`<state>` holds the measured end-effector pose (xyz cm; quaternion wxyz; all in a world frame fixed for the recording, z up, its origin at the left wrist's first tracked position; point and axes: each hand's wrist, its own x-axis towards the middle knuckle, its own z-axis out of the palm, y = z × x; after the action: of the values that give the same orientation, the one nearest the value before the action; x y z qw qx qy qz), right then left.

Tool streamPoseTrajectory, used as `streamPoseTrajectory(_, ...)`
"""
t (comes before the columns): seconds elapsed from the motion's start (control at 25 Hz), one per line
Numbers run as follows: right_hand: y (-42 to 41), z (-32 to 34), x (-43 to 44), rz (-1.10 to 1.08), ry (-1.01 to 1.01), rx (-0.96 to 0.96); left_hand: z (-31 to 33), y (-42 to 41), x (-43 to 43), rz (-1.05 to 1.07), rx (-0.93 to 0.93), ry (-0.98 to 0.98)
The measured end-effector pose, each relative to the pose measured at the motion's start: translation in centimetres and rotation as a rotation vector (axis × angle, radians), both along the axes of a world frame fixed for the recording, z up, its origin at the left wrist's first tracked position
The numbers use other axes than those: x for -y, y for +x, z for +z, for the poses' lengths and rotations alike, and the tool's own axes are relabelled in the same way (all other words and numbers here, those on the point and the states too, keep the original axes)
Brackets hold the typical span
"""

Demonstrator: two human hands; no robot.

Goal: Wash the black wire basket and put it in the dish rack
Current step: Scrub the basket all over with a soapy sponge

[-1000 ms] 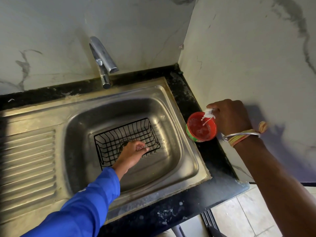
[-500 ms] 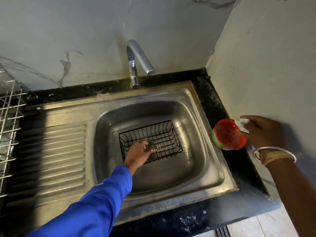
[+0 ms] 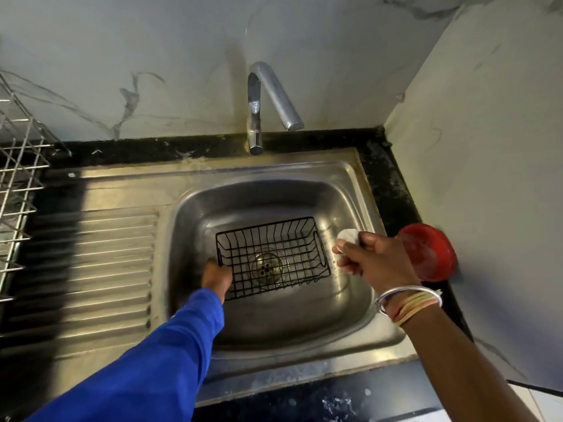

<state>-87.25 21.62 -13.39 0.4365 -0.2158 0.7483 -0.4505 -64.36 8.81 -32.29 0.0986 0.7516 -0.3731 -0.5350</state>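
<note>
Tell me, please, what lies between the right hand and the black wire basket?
Head view: only bare sink steel separates the right hand, gripping a white pad, from the black wire basket.

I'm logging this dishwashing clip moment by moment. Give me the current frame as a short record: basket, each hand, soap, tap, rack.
black wire basket: upright in the sink bowl, over the drain strainer
left hand: grips the basket's near-left corner
right hand: holds a white scrub pad over the sink's right side, beside the basket
soap: red tub on the black counter, right of the sink
tap: faucet, no water seen running
dish rack: far left; basket not yet in it
</note>
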Motion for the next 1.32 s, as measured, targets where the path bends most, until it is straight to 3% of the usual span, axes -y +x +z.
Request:
streamPoseTrajectory(0.16,0.5,-0.1,0.0,0.094,0.034,-0.196,2.3,-0.9,0.6,0.015,-0.011,0.047)
streamPoseTrajectory(0.28,0.7,-0.3,0.2,0.095,0.013,-0.224,4.6,-0.9,0.2,-0.068,-0.069,-0.051)
streamPoseTrajectory(0.44,2.2,-1.2,1.5,0.055,-0.004,-0.055,9.1,-0.5,-2.0,-0.113,-0.268,-0.348)
streamPoseTrajectory(0.56,3.6,-2.1,2.2,0.13,0.029,-0.033,11.2,0.0,-2.9,-0.127,-0.343,-0.576)
streamPoseTrajectory(0.8,5.8,-3.5,3.4,0.195,0.05,-0.012,14.0,1.5,-2.2,-0.108,-0.609,-0.679)
streamPoseTrajectory(1.08,5.3,-2.1,4.1,0.483,0.066,-0.47,16.6,-0.5,-1.6,-0.248,-0.574,-0.84)
streamPoseTrajectory(1.24,6.4,-2.2,4.0,0.579,0.068,-0.761,16.6,-1.7,-0.9,-0.173,-0.607,-0.84)
streamPoseTrajectory(1.32,8.6,-1.6,4.0,0.632,-0.025,-0.796,16.4,-2.2,-0.9,-0.148,-0.607,-0.843)
